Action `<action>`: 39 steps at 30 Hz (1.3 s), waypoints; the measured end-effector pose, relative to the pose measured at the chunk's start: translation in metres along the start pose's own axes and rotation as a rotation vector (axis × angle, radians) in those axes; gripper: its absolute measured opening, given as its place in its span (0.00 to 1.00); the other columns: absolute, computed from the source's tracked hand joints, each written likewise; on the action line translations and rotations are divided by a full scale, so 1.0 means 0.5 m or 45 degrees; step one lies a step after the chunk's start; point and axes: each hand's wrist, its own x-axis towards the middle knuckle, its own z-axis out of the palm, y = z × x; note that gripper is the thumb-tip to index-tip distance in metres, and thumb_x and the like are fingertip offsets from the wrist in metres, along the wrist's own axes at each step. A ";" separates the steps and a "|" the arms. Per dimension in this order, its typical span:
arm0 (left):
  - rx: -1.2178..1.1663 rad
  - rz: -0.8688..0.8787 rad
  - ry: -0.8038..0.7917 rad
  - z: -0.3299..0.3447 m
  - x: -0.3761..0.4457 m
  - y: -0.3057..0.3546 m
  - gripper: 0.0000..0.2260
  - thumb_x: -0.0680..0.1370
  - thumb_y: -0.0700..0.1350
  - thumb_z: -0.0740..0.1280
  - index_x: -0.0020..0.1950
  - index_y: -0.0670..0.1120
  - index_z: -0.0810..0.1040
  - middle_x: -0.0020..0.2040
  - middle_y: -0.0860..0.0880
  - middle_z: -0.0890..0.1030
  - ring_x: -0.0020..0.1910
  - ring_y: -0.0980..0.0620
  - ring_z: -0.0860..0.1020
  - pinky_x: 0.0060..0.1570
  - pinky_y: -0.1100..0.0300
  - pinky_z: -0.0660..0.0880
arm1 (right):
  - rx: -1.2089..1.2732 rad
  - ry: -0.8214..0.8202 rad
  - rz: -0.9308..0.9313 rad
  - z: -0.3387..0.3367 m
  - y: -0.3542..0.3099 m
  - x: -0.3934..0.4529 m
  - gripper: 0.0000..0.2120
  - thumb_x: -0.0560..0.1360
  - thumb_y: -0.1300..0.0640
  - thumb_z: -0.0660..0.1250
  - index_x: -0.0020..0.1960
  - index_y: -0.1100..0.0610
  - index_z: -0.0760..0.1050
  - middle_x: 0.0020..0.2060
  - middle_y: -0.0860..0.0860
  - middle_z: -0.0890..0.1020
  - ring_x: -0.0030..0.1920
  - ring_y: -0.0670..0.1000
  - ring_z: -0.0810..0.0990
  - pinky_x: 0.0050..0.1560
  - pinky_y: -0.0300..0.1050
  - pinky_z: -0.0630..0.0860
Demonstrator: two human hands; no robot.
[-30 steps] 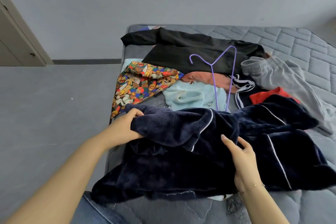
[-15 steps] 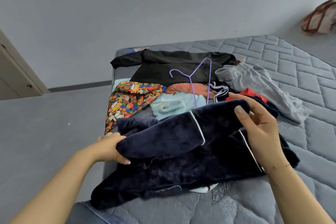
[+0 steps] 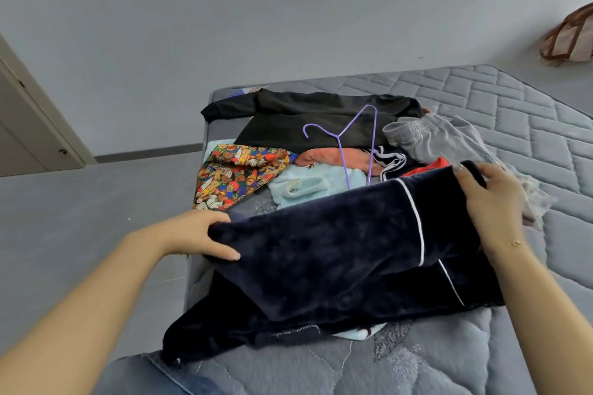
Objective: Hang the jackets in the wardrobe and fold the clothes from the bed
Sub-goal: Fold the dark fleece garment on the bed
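**Inspector:** On the near edge of the quilted grey mattress (image 3: pixel 529 125), in the head view, what are the two hands doing?

**Assessor:** The person's left hand (image 3: pixel 199 237) is pinching the left end of a dark navy plush garment (image 3: pixel 337 250), thumb under the fold and fingers over it. Their right hand (image 3: pixel 491 199) is clamping the garment's upper right corner, fingers curled over the top edge. The cloth is hanging stretched between the two hands, its lower part lying on the mattress near the corner. White piping is running down its right side.

**Inspector:** And the remaining clothes?

**Assessor:** Behind the navy piece, a heap is lying on the bed: a black jacket (image 3: pixel 314 119) farthest away, a purple wire hanger (image 3: pixel 349 141) resting across it, a bear-print cloth (image 3: pixel 237 173) to the left, a pale blue knit (image 3: pixel 308 186) in the middle, a salmon item (image 3: pixel 327 159) just beyond it, and grey sweatpants (image 3: pixel 442 138) to the right. A striped bag (image 3: pixel 571 38) is sitting on the floor beyond the bed. A door (image 3: pixel 29 138) is showing at the far left.
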 end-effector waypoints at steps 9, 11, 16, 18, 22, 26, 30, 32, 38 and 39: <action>-0.025 -0.041 0.199 0.088 0.116 -0.098 0.06 0.79 0.55 0.64 0.47 0.54 0.75 0.55 0.58 0.78 0.58 0.52 0.76 0.60 0.49 0.72 | -1.103 -0.296 0.157 0.072 0.138 0.032 0.34 0.74 0.50 0.70 0.74 0.62 0.63 0.72 0.65 0.64 0.71 0.66 0.62 0.70 0.58 0.57; -0.176 -0.017 0.330 0.106 0.124 -0.099 0.05 0.81 0.51 0.62 0.49 0.51 0.75 0.48 0.52 0.80 0.51 0.49 0.78 0.54 0.48 0.74 | -1.091 -0.218 -0.261 0.109 0.121 -0.010 0.29 0.74 0.54 0.69 0.72 0.60 0.67 0.74 0.62 0.62 0.74 0.63 0.59 0.74 0.58 0.50; 0.047 0.028 0.444 0.092 0.138 -0.093 0.08 0.81 0.56 0.60 0.47 0.52 0.71 0.39 0.53 0.77 0.38 0.53 0.76 0.36 0.56 0.72 | -1.001 -0.923 -0.646 0.247 0.097 -0.114 0.27 0.79 0.36 0.53 0.73 0.47 0.69 0.75 0.51 0.67 0.77 0.54 0.60 0.77 0.55 0.50; 0.198 -0.013 0.456 0.066 0.133 -0.108 0.12 0.78 0.63 0.60 0.46 0.55 0.72 0.38 0.55 0.77 0.37 0.57 0.74 0.33 0.59 0.70 | -1.122 -1.013 -0.507 0.265 0.134 -0.108 0.30 0.78 0.33 0.50 0.77 0.42 0.58 0.78 0.48 0.59 0.79 0.51 0.52 0.77 0.54 0.42; 0.439 -0.253 0.329 0.050 0.118 -0.149 0.20 0.72 0.73 0.55 0.43 0.58 0.74 0.36 0.57 0.77 0.36 0.59 0.75 0.31 0.60 0.67 | -1.279 -0.920 -0.442 0.233 0.194 -0.063 0.41 0.73 0.28 0.33 0.80 0.46 0.52 0.79 0.51 0.55 0.79 0.52 0.48 0.77 0.50 0.38; 0.149 -0.297 0.341 0.083 0.142 -0.158 0.22 0.80 0.65 0.47 0.62 0.57 0.74 0.56 0.52 0.80 0.55 0.48 0.77 0.55 0.51 0.72 | -1.349 -0.901 -0.463 0.229 0.204 -0.065 0.40 0.75 0.30 0.29 0.80 0.48 0.51 0.79 0.50 0.55 0.79 0.51 0.48 0.76 0.49 0.34; 0.369 -0.250 0.449 0.088 0.176 -0.186 0.19 0.80 0.58 0.60 0.70 0.56 0.70 0.73 0.52 0.67 0.71 0.46 0.64 0.66 0.44 0.63 | -1.319 -0.863 -0.463 0.236 0.205 -0.074 0.39 0.75 0.33 0.31 0.80 0.50 0.53 0.79 0.51 0.57 0.79 0.52 0.50 0.77 0.49 0.35; 0.241 -0.235 0.346 0.093 0.182 -0.195 0.15 0.80 0.55 0.63 0.66 0.55 0.74 0.68 0.53 0.72 0.70 0.47 0.67 0.66 0.46 0.65 | -1.282 -0.839 -0.463 0.237 0.206 -0.078 0.38 0.76 0.34 0.33 0.79 0.50 0.55 0.78 0.52 0.59 0.79 0.52 0.51 0.77 0.49 0.37; -0.501 -0.128 0.366 0.040 0.170 -0.190 0.03 0.79 0.50 0.67 0.48 0.53 0.80 0.45 0.56 0.83 0.45 0.59 0.79 0.41 0.66 0.73 | -1.187 -0.787 -0.453 0.234 0.211 -0.085 0.33 0.79 0.38 0.41 0.78 0.52 0.61 0.76 0.53 0.63 0.78 0.54 0.57 0.78 0.51 0.44; -0.557 -0.157 0.454 0.012 0.164 -0.198 0.05 0.79 0.51 0.67 0.46 0.52 0.81 0.41 0.56 0.84 0.41 0.61 0.79 0.38 0.69 0.74 | -1.183 -0.776 -0.454 0.236 0.211 -0.087 0.33 0.79 0.38 0.41 0.77 0.53 0.62 0.76 0.54 0.64 0.78 0.54 0.57 0.78 0.52 0.44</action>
